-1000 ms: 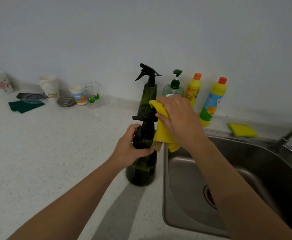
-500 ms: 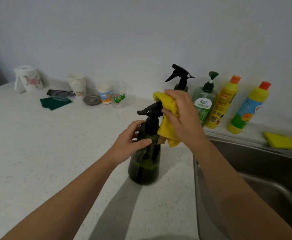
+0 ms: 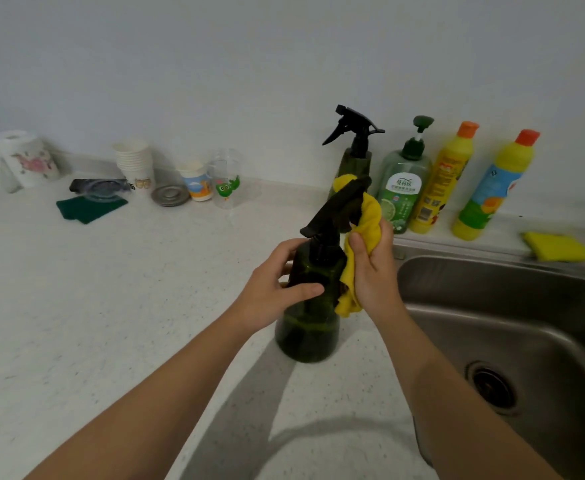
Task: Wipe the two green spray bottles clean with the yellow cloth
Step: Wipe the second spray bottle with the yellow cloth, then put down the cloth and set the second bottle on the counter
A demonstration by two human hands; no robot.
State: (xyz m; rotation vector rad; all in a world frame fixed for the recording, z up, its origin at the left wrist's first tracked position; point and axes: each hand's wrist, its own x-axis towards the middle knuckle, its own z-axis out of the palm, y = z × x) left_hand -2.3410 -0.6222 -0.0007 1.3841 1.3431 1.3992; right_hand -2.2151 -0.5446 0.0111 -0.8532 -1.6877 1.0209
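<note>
Head view: hands on rounded dark-green spray bottle [image 3: 306, 320], left hand [image 3: 273, 292] around its body, right hand [image 3: 370, 268] clutching crumpled yellow cloth [image 3: 357, 244].

bare counter [image 3: 76, 323] left, bottle row [image 3: 433, 181] behind, sink [image 3: 513, 306] right

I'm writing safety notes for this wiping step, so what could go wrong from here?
The near green spray bottle stands close to the sink edge; a hard push from the right hand with the yellow cloth might tip it in, though the left hand steadies it. Rubbing around the black trigger could fire spray. The far spray bottle stands just behind and might get knocked.
</note>
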